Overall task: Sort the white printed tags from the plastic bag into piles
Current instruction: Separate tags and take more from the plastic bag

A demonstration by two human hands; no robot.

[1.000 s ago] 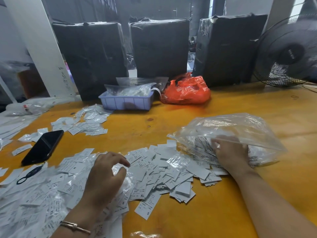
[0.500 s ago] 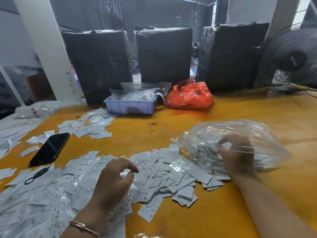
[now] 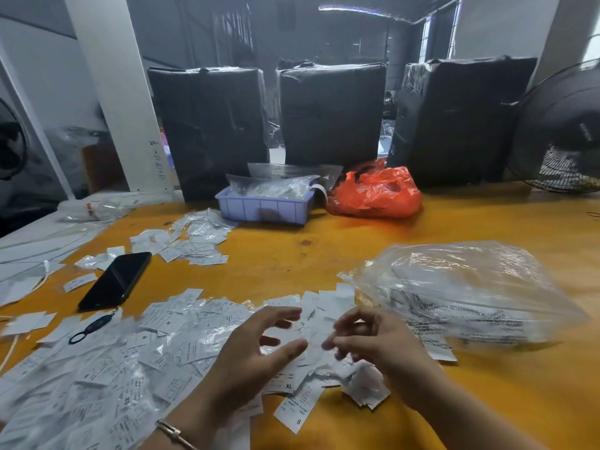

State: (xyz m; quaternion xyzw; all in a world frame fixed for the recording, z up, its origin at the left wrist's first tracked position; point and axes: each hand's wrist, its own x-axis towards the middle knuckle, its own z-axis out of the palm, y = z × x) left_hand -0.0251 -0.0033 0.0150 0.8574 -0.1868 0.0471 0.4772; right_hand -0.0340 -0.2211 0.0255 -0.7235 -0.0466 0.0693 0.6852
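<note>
Both hands hover over the white tags (image 3: 181, 339) spread on the bench (image 3: 357, 254). Left hand (image 3: 250, 358) & right hand (image 3: 383, 349): fingers loose, grasping nothing. Plastic bag (image 3: 461, 293) lies just right, w/ tags inside.

"XL" (image 3: 289, 386), "S" (image 3: 299, 421), "XS" (image 3: 127, 400) and "M" (image 3: 168, 323) printed on white tags

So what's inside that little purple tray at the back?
The purple tray holds crinkly clear plastic bags with something pale inside, too blurry to name. The tray's walls hide whatever lies underneath them.
</note>
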